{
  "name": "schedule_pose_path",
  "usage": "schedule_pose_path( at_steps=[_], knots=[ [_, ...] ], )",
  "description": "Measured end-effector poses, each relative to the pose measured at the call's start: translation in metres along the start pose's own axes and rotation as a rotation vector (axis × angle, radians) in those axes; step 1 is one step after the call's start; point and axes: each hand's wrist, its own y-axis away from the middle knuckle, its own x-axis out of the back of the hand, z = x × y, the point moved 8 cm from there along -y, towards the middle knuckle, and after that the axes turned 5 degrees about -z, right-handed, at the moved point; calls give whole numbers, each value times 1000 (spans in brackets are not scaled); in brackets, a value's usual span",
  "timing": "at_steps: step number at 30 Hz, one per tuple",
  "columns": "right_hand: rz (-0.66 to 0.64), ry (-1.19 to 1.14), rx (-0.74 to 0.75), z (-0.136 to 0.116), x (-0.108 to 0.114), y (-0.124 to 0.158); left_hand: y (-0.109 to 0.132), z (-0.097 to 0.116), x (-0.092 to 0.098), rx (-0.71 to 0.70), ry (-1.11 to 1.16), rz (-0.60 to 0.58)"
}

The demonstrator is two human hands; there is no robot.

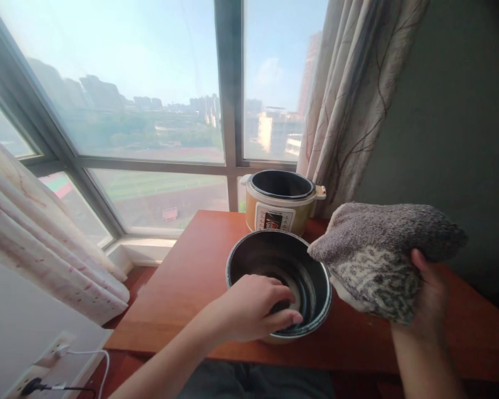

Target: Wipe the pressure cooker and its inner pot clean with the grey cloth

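A dark inner pot (249,257) stands on the wooden table (187,282) close to me. My left hand (253,310) grips the pot's near rim, fingers curled over the edge into it. To the right of the pot, my right hand (428,293) is closed on a folded grey towel (382,249) held up above the table, level with the rim. Behind the pot stands a yellow electric cooker base (279,208), lid off and hollow.
The table stands against a large window (149,111). Curtains hang at the right (349,94) and lower left (45,244). A green wall is on the right. A power strip with a white cable (45,366) lies at the lower left.
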Motion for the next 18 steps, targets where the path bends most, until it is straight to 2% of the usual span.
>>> schedule_pose_path(
  at_steps=[2,4,7,10,14,18],
  knots=[
    [30,-1,-13,-4,13,-2,6,6,-24,33,-131,-164],
    [46,1,-46,0,21,-2,10,6,-37,86,-243,-233],
    [81,-19,-124,14,31,-2,12,5,-43,126,-328,-222],
    [89,3,-154,26,37,-4,17,2,-37,129,-300,-178],
    [42,89,-97,29,35,-9,31,-12,-16,146,-59,-16],
    [135,-24,-75,30,31,-7,50,-43,0,135,418,366]
  ],
)
